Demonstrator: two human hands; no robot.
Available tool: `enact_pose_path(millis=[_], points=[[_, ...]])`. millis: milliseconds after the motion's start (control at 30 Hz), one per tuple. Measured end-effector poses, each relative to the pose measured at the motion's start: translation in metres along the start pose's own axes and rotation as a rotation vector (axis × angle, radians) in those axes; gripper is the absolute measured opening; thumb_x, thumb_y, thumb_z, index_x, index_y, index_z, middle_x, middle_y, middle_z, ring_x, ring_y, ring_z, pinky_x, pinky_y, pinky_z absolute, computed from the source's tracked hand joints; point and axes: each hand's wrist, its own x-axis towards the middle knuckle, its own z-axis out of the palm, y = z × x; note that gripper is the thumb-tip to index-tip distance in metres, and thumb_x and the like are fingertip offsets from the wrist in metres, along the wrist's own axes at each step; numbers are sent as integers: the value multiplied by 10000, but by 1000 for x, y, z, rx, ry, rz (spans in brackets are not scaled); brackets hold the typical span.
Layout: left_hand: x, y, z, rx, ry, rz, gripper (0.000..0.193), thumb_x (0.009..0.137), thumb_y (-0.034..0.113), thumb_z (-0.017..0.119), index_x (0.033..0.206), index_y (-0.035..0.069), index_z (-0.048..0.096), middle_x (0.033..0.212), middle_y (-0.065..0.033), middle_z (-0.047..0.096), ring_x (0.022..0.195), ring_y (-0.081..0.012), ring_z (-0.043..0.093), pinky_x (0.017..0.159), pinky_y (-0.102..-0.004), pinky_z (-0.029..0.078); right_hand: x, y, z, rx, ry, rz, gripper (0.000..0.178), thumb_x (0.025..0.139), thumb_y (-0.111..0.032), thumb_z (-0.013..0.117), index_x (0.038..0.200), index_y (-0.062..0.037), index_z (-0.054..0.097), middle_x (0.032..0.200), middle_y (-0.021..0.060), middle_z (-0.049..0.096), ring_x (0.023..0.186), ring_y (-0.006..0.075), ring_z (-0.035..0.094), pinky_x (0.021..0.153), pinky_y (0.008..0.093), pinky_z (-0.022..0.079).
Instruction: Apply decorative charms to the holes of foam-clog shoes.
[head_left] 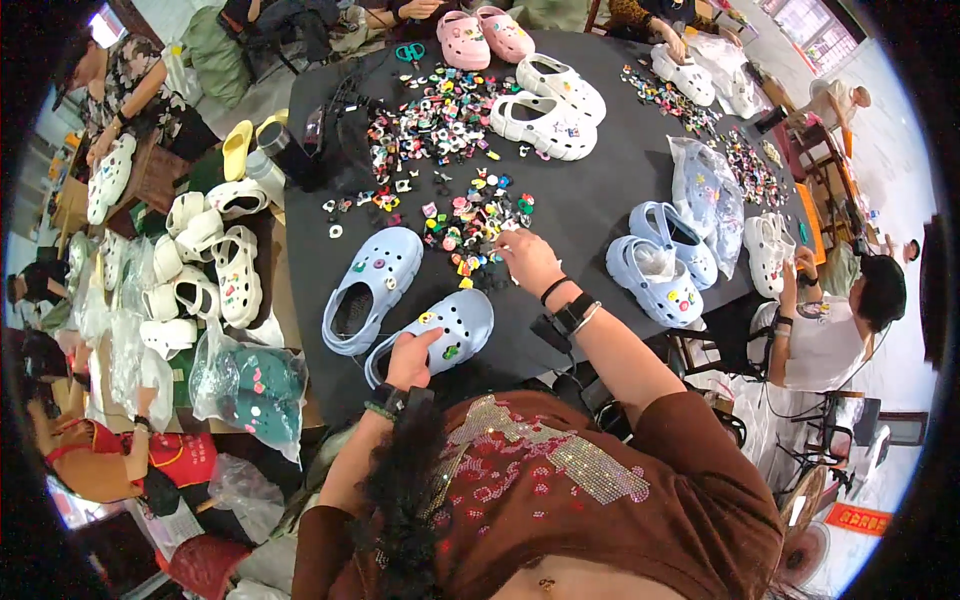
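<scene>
My left hand [410,360] is closed on a light blue clog [462,322] at the near edge of the black table, thumb over its upper. Yellow and green charms sit in that clog's holes. Beside it to the left lies the matching light blue clog [380,270], with a round purple charm on top. My right hand [532,258] reaches to the near end of a pile of small colourful shoe charms [475,215]. Its fingertips are pinched together; what is between them is too small to make out.
White clogs [545,125] and pink clogs [485,38] stand at the far side. Right of me are another light blue pair [655,280] and a bagged pair [705,195]. White clogs [238,275] crowd the left table. Co-workers sit around; a dark tumbler [285,155] stands left.
</scene>
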Motion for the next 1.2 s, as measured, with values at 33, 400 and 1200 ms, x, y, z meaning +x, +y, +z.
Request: enact_pose_path(millis=[33,400,1200], points=[[-1,1,4,4,-8,0,286,810,21,626,1074,-73,572,1016,-145,651,887,-246,648,770,-387,518,1,7,2,-66,78,1,118,812,-162,646,875,-65,628,816,137,642,827,321,625,723,428,495],[1,-3,-4,57,49,33,255,797,74,668,992,-68,584,930,-121,649,798,-210,635,692,-357,501,-29,-75,9,541,-563,126,148,814,-125,680,881,-1,635,735,62,669,615,102,623,555,266,501],[-15,12,28,309,248,22,241,794,152,704,969,-3,649,905,-56,654,785,-155,602,672,-316,448,-28,-70,42,146,-490,-136,172,635,-180,764,739,-81,670,845,131,592,822,303,594,715,398,481]])
